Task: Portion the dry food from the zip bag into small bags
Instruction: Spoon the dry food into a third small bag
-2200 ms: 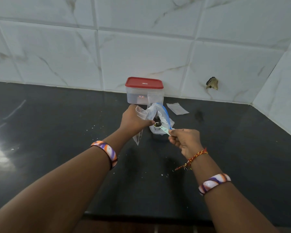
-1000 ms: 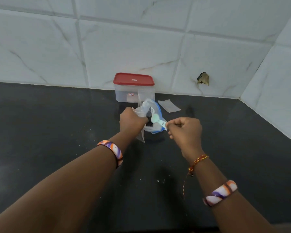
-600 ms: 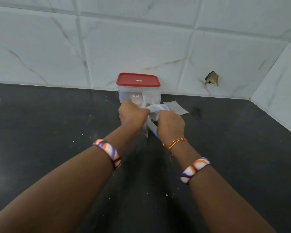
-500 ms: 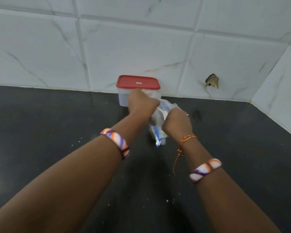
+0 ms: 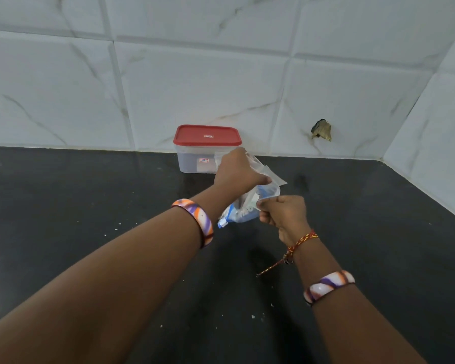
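I look down at a black countertop (image 5: 63, 206) backed by white marble-patterned wall tiles (image 5: 195, 82). Just right of centre, two bare arms reach forward to a clear zip bag (image 5: 243, 214) with a blue seal strip, which lies crumpled on the counter. The left hand (image 5: 237, 174), at about 12 o'clock from the bag, has its fingers curled around thin clear plastic at the bag's upper edge; I cannot tell whether that plastic is a small bag or part of the zip bag. The right hand (image 5: 284, 214), at the bag's 3 o'clock, pinches a fold of the bag's plastic between thumb and curled fingers. Behind the hands, at 11 o'clock from the bag, a clear container with a red lid (image 5: 206, 135) stands against the wall. Each forearm wears a striped orange, purple and white bangle; the right wrist also has a red and yellow thread (image 5: 297, 243). Pale crumbs dot the counter.
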### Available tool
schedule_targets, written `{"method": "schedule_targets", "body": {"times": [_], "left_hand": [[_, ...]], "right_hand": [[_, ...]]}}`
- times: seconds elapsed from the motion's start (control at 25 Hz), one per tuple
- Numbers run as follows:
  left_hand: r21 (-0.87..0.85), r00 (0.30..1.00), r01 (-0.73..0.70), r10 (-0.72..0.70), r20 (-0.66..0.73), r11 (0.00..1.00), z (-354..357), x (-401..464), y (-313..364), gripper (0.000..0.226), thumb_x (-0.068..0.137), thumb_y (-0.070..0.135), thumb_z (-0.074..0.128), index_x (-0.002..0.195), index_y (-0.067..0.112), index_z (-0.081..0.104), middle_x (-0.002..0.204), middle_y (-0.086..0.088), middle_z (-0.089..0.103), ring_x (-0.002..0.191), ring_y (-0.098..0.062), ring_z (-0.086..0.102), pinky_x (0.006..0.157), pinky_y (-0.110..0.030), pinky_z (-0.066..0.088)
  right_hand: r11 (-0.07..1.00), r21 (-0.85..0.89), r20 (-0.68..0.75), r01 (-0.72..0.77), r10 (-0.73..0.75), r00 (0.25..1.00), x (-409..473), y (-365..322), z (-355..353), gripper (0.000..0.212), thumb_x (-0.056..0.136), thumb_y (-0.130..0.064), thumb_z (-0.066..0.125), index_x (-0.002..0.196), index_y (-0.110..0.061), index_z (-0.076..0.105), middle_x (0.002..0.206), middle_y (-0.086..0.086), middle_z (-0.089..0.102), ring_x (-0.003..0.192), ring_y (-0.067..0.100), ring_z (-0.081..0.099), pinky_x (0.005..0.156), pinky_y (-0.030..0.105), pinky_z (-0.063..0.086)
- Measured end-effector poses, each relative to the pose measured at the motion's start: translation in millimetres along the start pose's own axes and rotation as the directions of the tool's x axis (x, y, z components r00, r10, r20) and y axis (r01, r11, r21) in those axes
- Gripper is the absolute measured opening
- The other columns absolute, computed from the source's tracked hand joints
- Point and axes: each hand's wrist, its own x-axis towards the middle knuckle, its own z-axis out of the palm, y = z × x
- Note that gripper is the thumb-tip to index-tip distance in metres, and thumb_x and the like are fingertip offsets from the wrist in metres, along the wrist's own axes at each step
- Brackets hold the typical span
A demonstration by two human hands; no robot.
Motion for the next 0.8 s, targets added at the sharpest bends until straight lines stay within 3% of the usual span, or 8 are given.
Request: {"method": "schedule_targets", "body": {"times": [0.12,0.36,0.64,0.8], "left_hand": [[0.019,1.000,-0.014,0.014,-0.007,1.000,-1,-10,-3,0.063,0.064,0.037,0.081,0.112,0.009,0.052,0.102,-0.003,0.058,0.092,-0.016,0.054,0.075,-0.027,0.045],[0.015,1.000,0.000,0.000,-0.026,1.000,9,-26,-3,0.071,0.065,0.043,0.080,0.118,0.010,0.048,0.114,-0.007,0.060,0.101,-0.020,0.058,0.086,-0.032,0.050],[-0.081,0.998,-0.004,-0.001,-0.061,0.997,2,-57,-7,0.060,0.066,0.030,0.082,0.113,0.008,0.051,0.099,0.002,0.053,0.091,-0.014,0.053,0.071,-0.020,0.040],[-0.129,0.999,-0.029,0.024,-0.043,0.991,-3,-87,-19,0.055,0.069,0.022,0.080,0.115,0.008,0.052,0.100,0.003,0.055,0.090,-0.013,0.054,0.071,-0.018,0.042]], "right_hand": [[1.000,0.003,-0.031,-0.001,0.002,1.000,-9,3,-12,0.011,0.079,-0.002,0.069,0.071,-0.006,0.063,0.070,0.009,0.063,0.054,0.012,0.058,0.048,0.018,0.050],[0.996,0.078,-0.032,-0.044,0.047,0.998,-26,17,-36,0.003,0.081,-0.004,0.068,0.083,-0.002,0.066,0.071,0.008,0.063,0.057,0.011,0.058,0.045,0.016,0.048],[0.989,0.145,-0.054,-0.036,0.044,0.998,-37,31,-57,0.004,0.081,0.000,0.068,0.084,0.002,0.068,0.069,0.008,0.062,0.055,0.011,0.056,0.041,0.013,0.049],[0.984,0.174,-0.038,-0.024,0.031,0.999,-45,40,-70,0.009,0.080,0.001,0.068,0.072,-0.003,0.066,0.065,0.009,0.061,0.053,0.012,0.055,0.038,0.012,0.046]]}}
